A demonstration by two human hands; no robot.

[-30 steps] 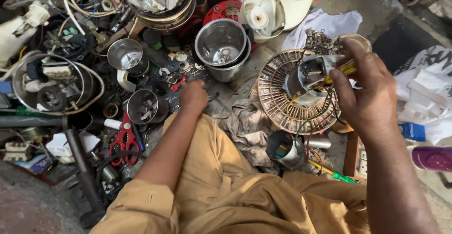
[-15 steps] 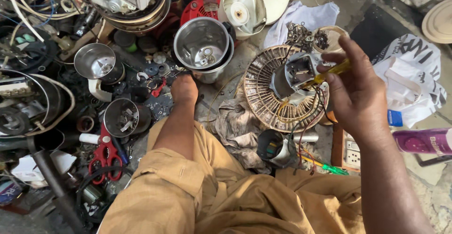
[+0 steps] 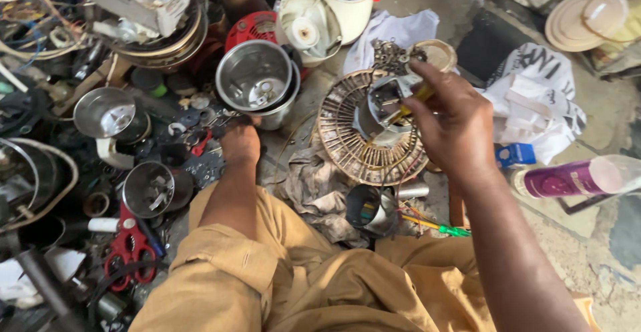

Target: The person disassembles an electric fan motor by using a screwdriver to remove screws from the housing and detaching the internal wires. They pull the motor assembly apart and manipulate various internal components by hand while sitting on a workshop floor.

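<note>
at the far left of the floor (image 3: 604, 265) lie red scissors (image 3: 130, 248) and two small steel cups (image 3: 148, 188), one with a white handle, among wires and loose parts. just right of them the left hand (image 3: 240, 141) rests palm down on the scattered small parts, its fingers curled and its grip closed on nothing that shows; what the fingertips touch is hidden, so it cannot be told whether they pinch anything. beyond it stands a big steel jar (image 3: 257, 78), open and upright.

further right a round ribbed fan guard (image 3: 347, 138) lies flat on a dirty rag (image 3: 314, 188). above it the right hand (image 3: 454, 128) holds a yellow-handled screwdriver (image 3: 417, 98), the grip clamped around the handle. its long axis runs from upper right down to lower left, the tip pointing into a small metal motor frame (image 3: 387, 98) that sits in the middle of the guard. the work looks to be in its middle: the frame sits bare and a loose coil part (image 3: 367, 208) with coloured wires lies below the guard, not yet fitted. at the right lies a purple bottle (image 3: 567, 178) on its side.
</note>
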